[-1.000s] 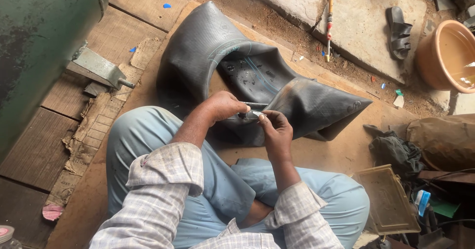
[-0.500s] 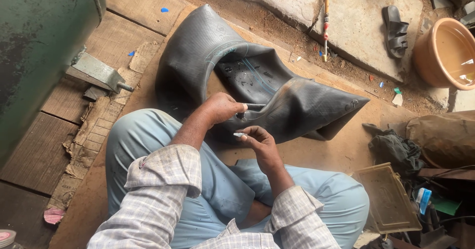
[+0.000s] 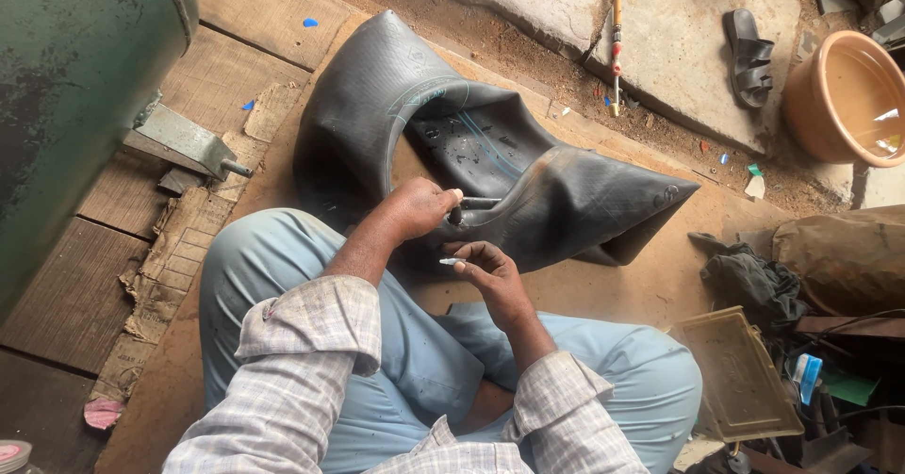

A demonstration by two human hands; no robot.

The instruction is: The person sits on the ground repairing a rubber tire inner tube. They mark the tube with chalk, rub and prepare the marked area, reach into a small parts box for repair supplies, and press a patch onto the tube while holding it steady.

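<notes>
Seated person, seen from above: both forearms reach fwd from rolled checked sleeves, elbows bent, knees apart. Left hand [image 3: 421, 207] extends furthest, knuckles up, fingers curled closed around a dark valve stem [image 3: 476, 204], thumb along its top. Right hand [image 3: 490, 269] sits just below and nearer the body, palm turned inward, thumb and forefinger pinched on a small pale piece [image 3: 451, 262]. Hands close together, not touching.

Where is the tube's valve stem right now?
In the head view, centre frame: the valve stem sticks out from the black inner tube, pinched by the left hand, just above the right hand.
</notes>
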